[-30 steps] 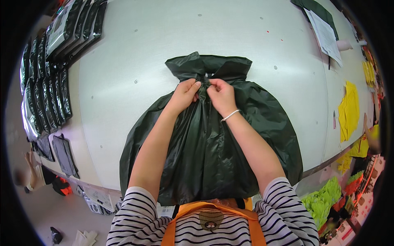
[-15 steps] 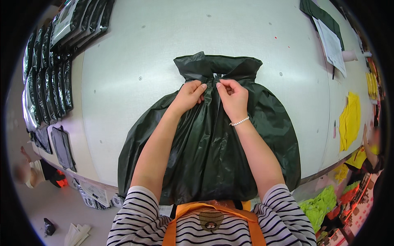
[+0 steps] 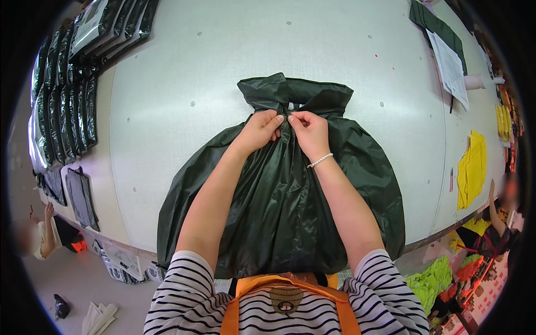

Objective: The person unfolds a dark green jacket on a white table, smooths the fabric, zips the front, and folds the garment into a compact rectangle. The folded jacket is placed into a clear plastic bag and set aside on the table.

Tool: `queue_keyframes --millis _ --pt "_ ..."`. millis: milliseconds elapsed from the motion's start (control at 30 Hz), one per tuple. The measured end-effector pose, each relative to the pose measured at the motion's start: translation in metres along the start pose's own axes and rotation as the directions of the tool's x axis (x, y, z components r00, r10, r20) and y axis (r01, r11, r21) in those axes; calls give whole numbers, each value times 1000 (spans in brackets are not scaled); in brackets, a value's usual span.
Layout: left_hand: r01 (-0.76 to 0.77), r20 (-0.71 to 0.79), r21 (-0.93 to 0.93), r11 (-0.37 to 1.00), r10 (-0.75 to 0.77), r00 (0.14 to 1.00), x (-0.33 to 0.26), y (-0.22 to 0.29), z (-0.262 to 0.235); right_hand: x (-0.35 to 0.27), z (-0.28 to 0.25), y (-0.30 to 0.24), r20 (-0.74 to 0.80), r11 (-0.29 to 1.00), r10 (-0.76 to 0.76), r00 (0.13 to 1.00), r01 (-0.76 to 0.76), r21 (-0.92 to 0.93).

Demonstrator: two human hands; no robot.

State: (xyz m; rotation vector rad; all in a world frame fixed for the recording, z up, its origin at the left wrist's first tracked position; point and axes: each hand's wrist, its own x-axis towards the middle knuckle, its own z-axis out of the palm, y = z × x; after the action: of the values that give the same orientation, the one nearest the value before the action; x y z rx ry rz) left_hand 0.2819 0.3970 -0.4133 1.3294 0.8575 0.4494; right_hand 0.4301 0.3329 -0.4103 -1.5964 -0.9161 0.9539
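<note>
A dark green, shiny raincoat (image 3: 279,223) lies spread on the table in front of me, its stand-up collar (image 3: 318,92) facing away. Just below the collar, my left hand (image 3: 259,133) pinches one front edge of the raincoat between thumb and fingers. Close beside it on the right, my right hand (image 3: 312,135) pinches the other front edge, and the fingertips of both hands nearly meet at the middle. Whatever fastener may lie between the fingertips is too small to make out. A small pale label shows inside the neck.
Stacks of packed dark bags (image 3: 67,106) stand at the far left, with folded grey pieces (image 3: 82,196) nearer. Papers (image 3: 449,67) on dark cloth lie far right; a yellow garment (image 3: 472,170) lies nearer. Other people are beyond the table at left and right.
My right hand has moved left to my left hand, bringing the raincoat's front edges together below the collar. My left hand has hardly moved. The people at both sides have shifted their arms.
</note>
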Motion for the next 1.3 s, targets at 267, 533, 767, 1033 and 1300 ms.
queue_keyframes --millis 267,533,767,1033,1300 --pt "0 -45 60 998 2 999 -2 -4 4 -13 -2 -8 37 996 -77 996 78 -32" --pt "-19 -129 383 924 74 989 5 -3 12 -4 -10 3 111 913 -297 948 316 -259" --pt "356 -505 863 358 616 605 -137 8 -57 -110 -198 -1 -174 355 -487 856 12 -935" --pt "614 -670 742 268 278 689 -199 -18 -152 -147 -325 30 -161 367 -75 984 -123 -922" --pt "580 -458 814 39 657 599 -126 38 -178 11 -354 -25 -193 -98 -350 917 -240 -966"
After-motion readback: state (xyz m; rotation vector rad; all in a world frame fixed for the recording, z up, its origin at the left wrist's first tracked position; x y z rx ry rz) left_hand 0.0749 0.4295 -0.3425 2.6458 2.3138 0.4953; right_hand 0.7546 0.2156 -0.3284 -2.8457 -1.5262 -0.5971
